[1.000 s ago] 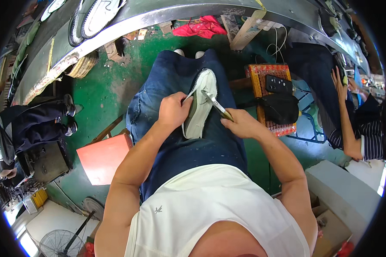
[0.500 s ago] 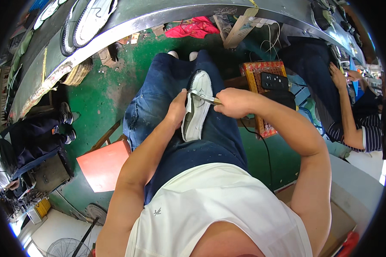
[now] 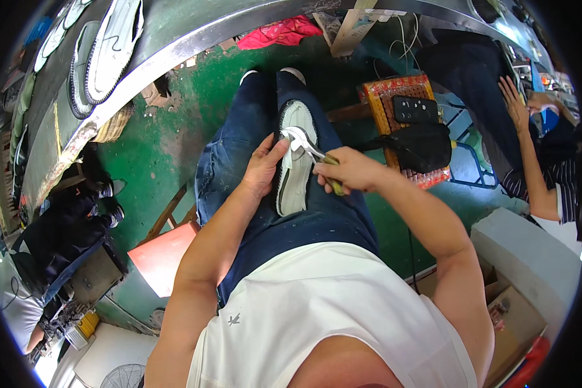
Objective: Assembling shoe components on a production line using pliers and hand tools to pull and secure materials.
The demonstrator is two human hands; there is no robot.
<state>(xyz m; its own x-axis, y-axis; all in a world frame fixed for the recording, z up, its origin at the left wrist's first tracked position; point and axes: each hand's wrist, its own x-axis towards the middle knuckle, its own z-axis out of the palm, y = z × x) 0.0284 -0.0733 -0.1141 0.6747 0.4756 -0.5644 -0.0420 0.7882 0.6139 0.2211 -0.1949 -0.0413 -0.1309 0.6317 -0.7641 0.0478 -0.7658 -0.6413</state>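
- The workroom's green floor [image 3: 168,139] spreads under everything, and a long grey bench [image 3: 181,26] with a metal front edge runs across ahead of us.
- Toward the bench's right end is a co-worker in a striped sleeve [image 3: 568,194].
- Blue jeans [image 3: 223,161] cover the lap that serves as a table, presumably because thighs brace things within both hands' reach.
- A beaded seat [image 3: 376,111] carries a black pouch [image 3: 423,147] by its right edge and a black phone [image 3: 414,110] nearer its far edge, perhaps parked aside to free the lap.
- Pale shoes [image 3: 115,48] lie along the bench's front edge, leftward.
- The white shoe piece [image 3: 294,194], dark-rimmed, lies lengthwise on the right thigh.
- The left hand [image 3: 262,168] is at its left edge, seemingly steadying it; whether it pinches anything I can't tell.
- The right hand [image 3: 352,171] is wrapped round the handles of pliers [image 3: 316,152], probably for leverage, their head over the piece.
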